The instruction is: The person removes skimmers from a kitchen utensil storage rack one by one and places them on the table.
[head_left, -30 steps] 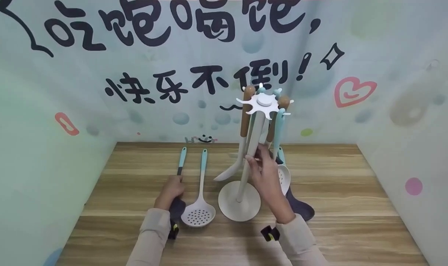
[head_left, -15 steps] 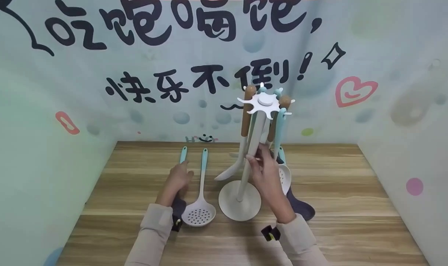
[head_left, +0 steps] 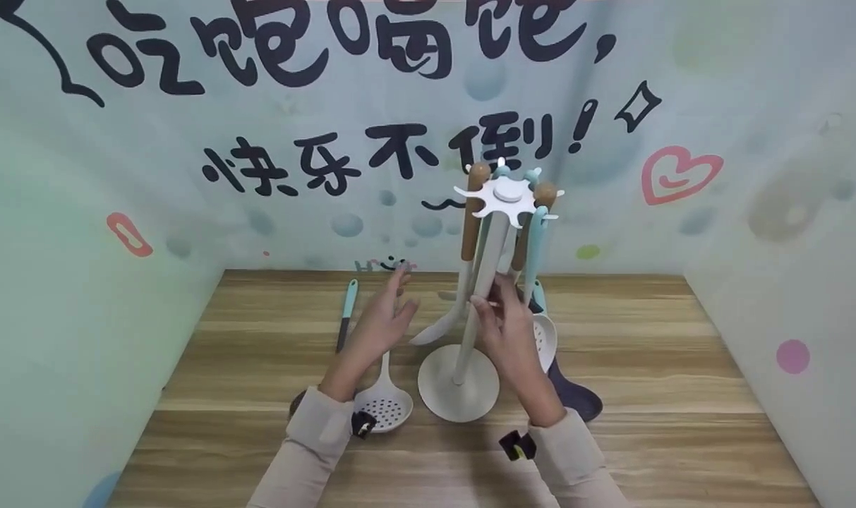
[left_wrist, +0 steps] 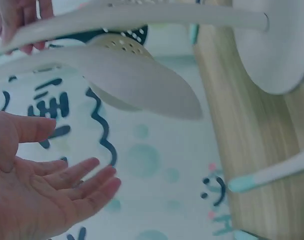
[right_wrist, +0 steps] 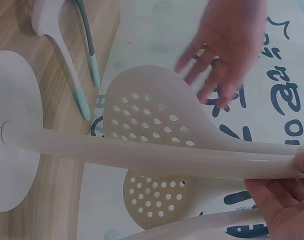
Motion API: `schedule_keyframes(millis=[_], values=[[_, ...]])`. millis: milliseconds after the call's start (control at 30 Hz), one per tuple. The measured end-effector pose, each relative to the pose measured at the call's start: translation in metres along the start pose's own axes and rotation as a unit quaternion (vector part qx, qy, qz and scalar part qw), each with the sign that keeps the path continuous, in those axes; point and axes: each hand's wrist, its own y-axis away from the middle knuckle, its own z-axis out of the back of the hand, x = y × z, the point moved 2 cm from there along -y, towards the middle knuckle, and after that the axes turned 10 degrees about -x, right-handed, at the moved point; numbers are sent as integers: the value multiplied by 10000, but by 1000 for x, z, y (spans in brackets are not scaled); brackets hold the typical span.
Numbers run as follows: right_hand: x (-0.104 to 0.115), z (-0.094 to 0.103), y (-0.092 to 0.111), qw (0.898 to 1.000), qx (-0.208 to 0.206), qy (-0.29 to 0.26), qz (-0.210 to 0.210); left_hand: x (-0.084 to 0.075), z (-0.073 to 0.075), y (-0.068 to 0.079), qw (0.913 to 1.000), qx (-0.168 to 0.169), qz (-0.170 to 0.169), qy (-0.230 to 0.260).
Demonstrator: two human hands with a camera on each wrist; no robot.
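Note:
In the head view my right hand (head_left: pixel 510 335) grips the white pole of a utensil stand (head_left: pixel 458 406) about halfway up, thumb on one side and fingers behind. Around its star-shaped hook top (head_left: pixel 507 201) hang several utensils with brown or turquoise handles. A brown-handled utensil (head_left: pixel 468 240) hangs on the left side, and a turquoise handle (head_left: pixel 535 247) on the right. My left hand (head_left: pixel 380 321) is raised left of the stand, fingers spread and holding nothing. The left wrist view shows its bare palm (left_wrist: pixel 47 195). Perforated utensil heads (right_wrist: pixel 147 110) hang beside the pole in the right wrist view.
On the wooden table (head_left: pixel 646 451), a white skimmer (head_left: pixel 385 409) lies left of the stand, partly behind my left arm. Beside it is a dark utensil with a turquoise handle (head_left: pixel 351 296), mostly covered. A dark ladle (head_left: pixel 576 398) lies at right. Printed walls (head_left: pixel 787 212) enclose the table.
My left hand has left the dark utensil at left and moved up and right toward the stand, its fingers now spread. My right hand keeps its grip on the pole.

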Motion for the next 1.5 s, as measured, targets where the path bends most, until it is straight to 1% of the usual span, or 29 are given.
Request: schedule_keyframes(millis=[67,167,300,400,467,600,700,800,933,1067,1267,1500], values=[[0,0,0,10000,-1,54,7,-10,-3,1,9992,10,-314,237],[-1,0,0,10000,-8,73,-2,-22,-9,1,9967,-2,-711,385],[0,0,0,10000,-12,77,22,-32,-17,2,9920,-18,-1095,622],[0,0,1,9999,-8,106,55,-37,-23,3,9882,-6,-1300,813],[1,0,1,9999,-4,102,78,-39,-25,3,9876,18,-1304,877],[1,0,1,9999,-18,125,81,-41,-31,4,9867,150,-1202,1085],[1,0,1,9999,-22,120,72,-42,-33,4,9857,165,-1164,1211],[1,-1,1,9999,-34,111,93,-42,-34,5,9846,30,-1234,1237],[0,-1,0,9999,-54,115,94,-43,-35,5,9839,-196,-1392,1102],[0,0,0,9999,-41,122,25,-44,-36,5,9829,-306,-1474,1056],[0,-1,2,10000,2,76,-4,-44,-35,6,9825,-376,-1461,1094],[0,-1,1,9999,-20,166,44,-46,-31,7,9830,-421,-1355,1168]])
